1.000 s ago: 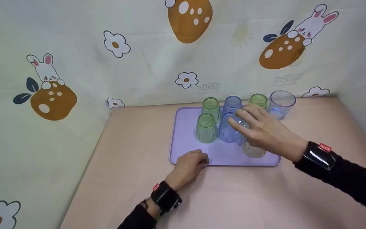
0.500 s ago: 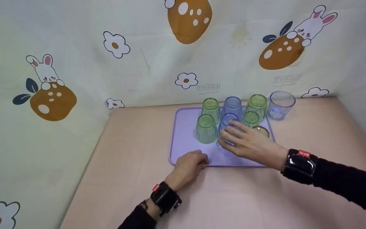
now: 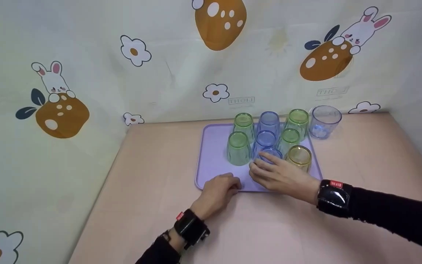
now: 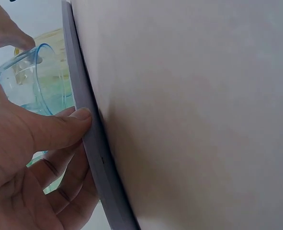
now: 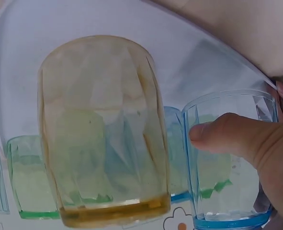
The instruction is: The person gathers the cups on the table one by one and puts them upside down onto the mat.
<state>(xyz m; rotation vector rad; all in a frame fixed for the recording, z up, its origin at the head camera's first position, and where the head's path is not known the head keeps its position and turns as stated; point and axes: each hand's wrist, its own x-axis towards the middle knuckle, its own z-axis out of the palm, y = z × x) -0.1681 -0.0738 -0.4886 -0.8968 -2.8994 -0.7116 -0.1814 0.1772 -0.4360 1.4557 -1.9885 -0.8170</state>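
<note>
Right now the right hand point(image 3: 282, 176) holds a blue cup point(image 3: 269, 153), upside down, at the front of the tray point(image 3: 211, 172): fingers wrap its side in the head view, and the right wrist view shows the thumb point(image 5: 227, 136) pressed on the clear wall. It stands just beside an amber cup point(image 3: 299, 157) and in front of a second blue one; whether its rim is down on the tray or a little above it I cannot tell. The left hand point(image 3: 216, 190) grips the tray's near edge, thumb point(image 4: 60, 127) on top of the rim and fingers curled beneath.

Judging by its thin, clear, faceted wall, the cup looks like light, stiff plastic, though glass cannot be ruled out. It is probably smooth and a bit slippery, so a wrap round the middle of the wall, thumb opposite fingers, suits it better than a pinch at the base. The neighbours stand close, and a wide grip could knock them.

Much of the held cup is hidden behind the right hand in the head view. Both wrist views cut off most of the tray, and the cups behind show only as blurred green and blue through the walls. One more clear cup point(image 3: 324, 119) stands upright on the desk point(image 3: 152, 220), off the tray's far right corner.
</note>
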